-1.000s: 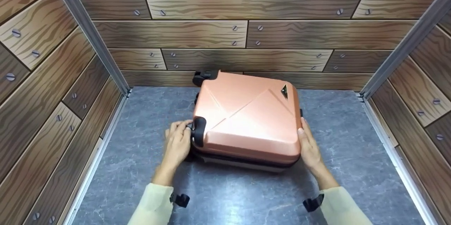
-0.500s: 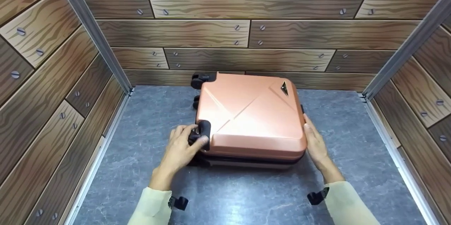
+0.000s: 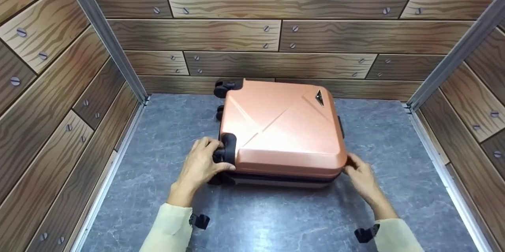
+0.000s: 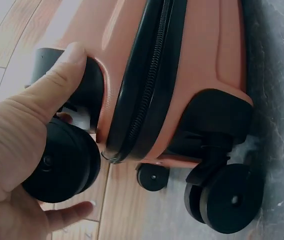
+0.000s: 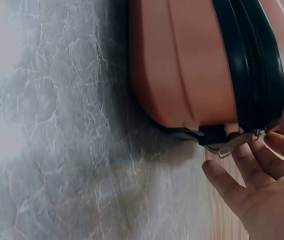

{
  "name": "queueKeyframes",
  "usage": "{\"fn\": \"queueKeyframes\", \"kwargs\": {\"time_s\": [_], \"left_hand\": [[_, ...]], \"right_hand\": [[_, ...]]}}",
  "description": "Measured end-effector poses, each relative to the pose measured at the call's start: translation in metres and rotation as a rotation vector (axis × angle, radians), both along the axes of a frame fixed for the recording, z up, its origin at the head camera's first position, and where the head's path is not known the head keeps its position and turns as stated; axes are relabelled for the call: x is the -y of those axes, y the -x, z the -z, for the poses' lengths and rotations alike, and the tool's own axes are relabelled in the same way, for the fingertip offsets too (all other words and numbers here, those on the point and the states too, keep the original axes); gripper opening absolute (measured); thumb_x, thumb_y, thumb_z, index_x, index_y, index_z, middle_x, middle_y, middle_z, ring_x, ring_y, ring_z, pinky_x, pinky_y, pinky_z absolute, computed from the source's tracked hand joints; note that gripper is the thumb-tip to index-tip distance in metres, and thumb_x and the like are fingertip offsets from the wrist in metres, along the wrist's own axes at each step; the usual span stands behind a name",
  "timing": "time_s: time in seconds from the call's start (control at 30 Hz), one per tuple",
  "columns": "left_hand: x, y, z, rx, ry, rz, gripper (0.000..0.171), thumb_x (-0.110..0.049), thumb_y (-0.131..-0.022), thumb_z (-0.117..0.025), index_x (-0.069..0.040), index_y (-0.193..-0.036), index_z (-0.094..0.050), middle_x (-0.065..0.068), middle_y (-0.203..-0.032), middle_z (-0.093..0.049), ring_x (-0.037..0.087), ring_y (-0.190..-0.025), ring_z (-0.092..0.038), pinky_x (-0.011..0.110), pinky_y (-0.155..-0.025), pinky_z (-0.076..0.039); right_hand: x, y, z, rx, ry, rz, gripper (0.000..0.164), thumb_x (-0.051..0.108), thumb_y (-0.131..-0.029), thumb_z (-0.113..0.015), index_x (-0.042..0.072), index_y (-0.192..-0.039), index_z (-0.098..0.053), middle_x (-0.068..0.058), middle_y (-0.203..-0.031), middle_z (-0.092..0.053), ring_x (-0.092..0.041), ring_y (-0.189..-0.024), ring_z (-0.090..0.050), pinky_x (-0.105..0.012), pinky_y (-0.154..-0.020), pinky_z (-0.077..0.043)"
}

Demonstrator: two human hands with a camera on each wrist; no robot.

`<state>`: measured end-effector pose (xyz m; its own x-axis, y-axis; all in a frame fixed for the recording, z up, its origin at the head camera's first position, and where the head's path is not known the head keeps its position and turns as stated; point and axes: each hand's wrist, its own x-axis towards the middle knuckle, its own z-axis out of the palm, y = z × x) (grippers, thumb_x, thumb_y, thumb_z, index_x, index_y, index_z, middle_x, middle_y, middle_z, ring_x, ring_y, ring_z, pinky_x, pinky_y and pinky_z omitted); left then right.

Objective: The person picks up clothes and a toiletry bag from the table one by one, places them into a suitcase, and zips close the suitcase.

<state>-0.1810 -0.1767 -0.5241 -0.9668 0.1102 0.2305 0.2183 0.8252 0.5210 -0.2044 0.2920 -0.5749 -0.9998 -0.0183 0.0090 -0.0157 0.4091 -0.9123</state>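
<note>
A rose-pink hard-shell suitcase (image 3: 276, 122) lies flat on the grey floor, its black wheels to the left and a black zip band round its side. My left hand (image 3: 199, 165) grips the near left corner. In the left wrist view, its thumb presses over the black corner guard (image 4: 94, 92) and its fingers reach round the wheel (image 4: 57, 160). At the near right corner is my right hand (image 3: 362, 177), fingers bent. The right wrist view shows those fingertips right at the metal zipper pull (image 5: 225, 152); I cannot tell whether they pinch it.
Wood-plank-patterned walls (image 3: 229, 39) close in the back and both sides, with metal edge strips (image 3: 104, 183) along the floor. A black side handle (image 3: 341, 127) shows on the suitcase's right side. Another black wheel (image 4: 232, 197) lies below the gripped one, close over the floor.
My right hand has left the suitcase's right side and come nearer, to the front corner. My left hand has shifted its thumb across the corner guard. The suitcase has moved slightly right.
</note>
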Motion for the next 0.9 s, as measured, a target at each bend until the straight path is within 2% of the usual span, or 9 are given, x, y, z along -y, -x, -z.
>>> {"fn": "queueKeyframes", "kwargs": {"time_s": [0.13,0.3,0.5,0.7,0.83,0.9], "left_hand": [[0.003,0.003,-0.002,-0.033,-0.017,0.023,0.063,-0.050,-0.068,-0.095,-0.014,-0.115,-0.073,-0.002,-0.120,-0.064,0.025,-0.108,-0.064,0.046,-0.092,-0.055],[0.005,0.005,-0.010,-0.057,-0.043,0.039,0.062,-0.049,-0.068,-0.095,-0.013,-0.113,-0.074,0.000,-0.123,-0.065,0.027,-0.105,-0.069,0.046,-0.092,-0.058],[0.004,0.003,-0.008,-0.012,-0.054,0.037,0.063,-0.049,-0.069,-0.095,-0.014,-0.117,-0.073,-0.002,-0.123,-0.065,0.025,-0.106,-0.067,0.045,-0.092,-0.057],[0.003,0.004,-0.003,0.007,-0.066,0.027,0.064,-0.050,-0.070,-0.093,-0.015,-0.120,-0.073,-0.004,-0.124,-0.064,0.025,-0.108,-0.067,0.044,-0.093,-0.058],[0.003,0.004,0.000,0.006,-0.077,0.030,0.065,-0.051,-0.070,-0.093,-0.015,-0.121,-0.074,-0.005,-0.123,-0.063,0.024,-0.108,-0.067,0.043,-0.093,-0.058],[0.003,0.004,0.002,0.003,-0.079,0.025,0.064,-0.050,-0.070,-0.093,-0.016,-0.120,-0.074,-0.007,-0.122,-0.063,0.023,-0.108,-0.067,0.043,-0.094,-0.057]], "right_hand": [[-0.004,-0.004,0.001,-0.029,-0.102,-0.031,0.037,-0.003,-0.102,-0.057,-0.008,-0.139,-0.062,-0.028,-0.132,-0.068,0.007,-0.104,-0.061,-0.015,-0.090,-0.052],[-0.007,-0.006,0.002,-0.033,-0.096,-0.073,0.033,-0.005,-0.102,-0.059,-0.008,-0.134,-0.064,-0.026,-0.124,-0.071,0.001,-0.101,-0.064,-0.018,-0.087,-0.056],[-0.007,-0.006,0.005,-0.036,-0.133,-0.060,0.030,0.000,-0.100,-0.065,-0.005,-0.130,-0.067,-0.020,-0.116,-0.074,-0.001,-0.097,-0.065,-0.018,-0.084,-0.054],[-0.007,-0.005,0.008,-0.002,-0.160,-0.036,0.024,0.006,-0.106,-0.059,-0.005,-0.126,-0.068,-0.019,-0.114,-0.075,-0.007,-0.098,-0.070,-0.021,-0.086,-0.057],[-0.006,-0.006,0.011,0.052,-0.112,-0.022,0.026,0.007,-0.110,-0.050,-0.005,-0.130,-0.062,-0.022,-0.122,-0.070,-0.007,-0.102,-0.070,-0.024,-0.092,-0.058],[-0.004,-0.006,0.014,0.043,-0.097,0.004,0.022,0.006,-0.110,-0.049,-0.005,-0.124,-0.062,-0.021,-0.120,-0.069,-0.004,-0.101,-0.069,-0.023,-0.091,-0.058]]}}
